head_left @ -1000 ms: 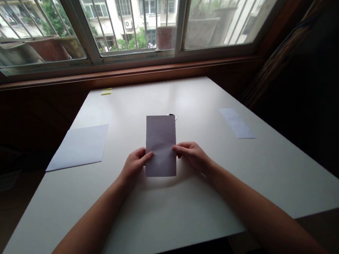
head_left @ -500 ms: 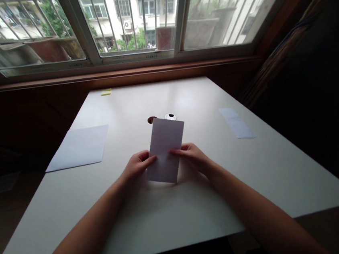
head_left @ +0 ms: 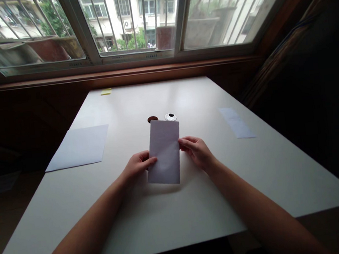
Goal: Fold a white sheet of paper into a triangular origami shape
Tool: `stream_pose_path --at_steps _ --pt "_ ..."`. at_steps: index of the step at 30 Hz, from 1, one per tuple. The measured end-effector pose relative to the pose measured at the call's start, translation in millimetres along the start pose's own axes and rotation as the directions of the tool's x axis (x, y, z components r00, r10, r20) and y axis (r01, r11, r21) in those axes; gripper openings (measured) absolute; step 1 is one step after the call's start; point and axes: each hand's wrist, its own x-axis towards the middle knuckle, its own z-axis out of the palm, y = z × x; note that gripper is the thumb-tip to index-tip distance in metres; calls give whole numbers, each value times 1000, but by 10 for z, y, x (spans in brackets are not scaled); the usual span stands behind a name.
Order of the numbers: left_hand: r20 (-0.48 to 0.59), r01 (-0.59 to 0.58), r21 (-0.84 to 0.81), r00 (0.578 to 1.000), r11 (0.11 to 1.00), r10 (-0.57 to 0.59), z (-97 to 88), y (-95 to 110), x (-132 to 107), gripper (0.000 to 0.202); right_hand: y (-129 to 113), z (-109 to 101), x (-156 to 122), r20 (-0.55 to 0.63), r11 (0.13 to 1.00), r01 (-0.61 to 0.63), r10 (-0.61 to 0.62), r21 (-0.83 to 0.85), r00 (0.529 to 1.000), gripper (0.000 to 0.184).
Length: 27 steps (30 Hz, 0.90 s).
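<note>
A small rectangular sheet of paper (head_left: 165, 151) is held up over the white table (head_left: 167, 220), its long side pointing away from me. My left hand (head_left: 139, 163) grips its left edge, thumb on the near face and the other fingers behind. At the right edge, above the sheet's middle, my right hand (head_left: 196, 150) pinches the paper between thumb and fingertips. The sheet looks flat, with faint creases. Its lower end casts a shadow on the tabletop.
A larger stack or sheet of white paper (head_left: 77, 148) lies at the left table edge. On the right is a narrow paper strip (head_left: 236, 122). Beyond my hands are a round hole (head_left: 152, 119) and a ring-shaped cover (head_left: 171, 117). Yellow sticky notes (head_left: 106, 91) lie at the far left.
My right hand has slid outward to the sheet's right edge and a little upward; its thumb no longer lies across the face. The sheet has turned slightly more upright. My left hand stays nearly still.
</note>
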Motion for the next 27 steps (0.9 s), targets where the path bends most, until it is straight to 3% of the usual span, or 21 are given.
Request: stream_pose_path --at_steps 5,7,17,27 --pt "11 21 26 1000 999 -22 10 39 -33 42 -21 104 -84 203 991 -128 121 24 972 32" --pt "22 16 21 1000 1000 -16 12 41 -37 42 -11 133 -106 233 988 -157 150 11 961 33" --pt "86 47 47 995 998 -51 10 12 -39 39 -15 -9 -2 -39 996 23 -19 91 999 23" --pt "128 59 45 990 997 -65 -11 30 -60 33 -29 -128 48 -122 984 78 -59 162 991 22"
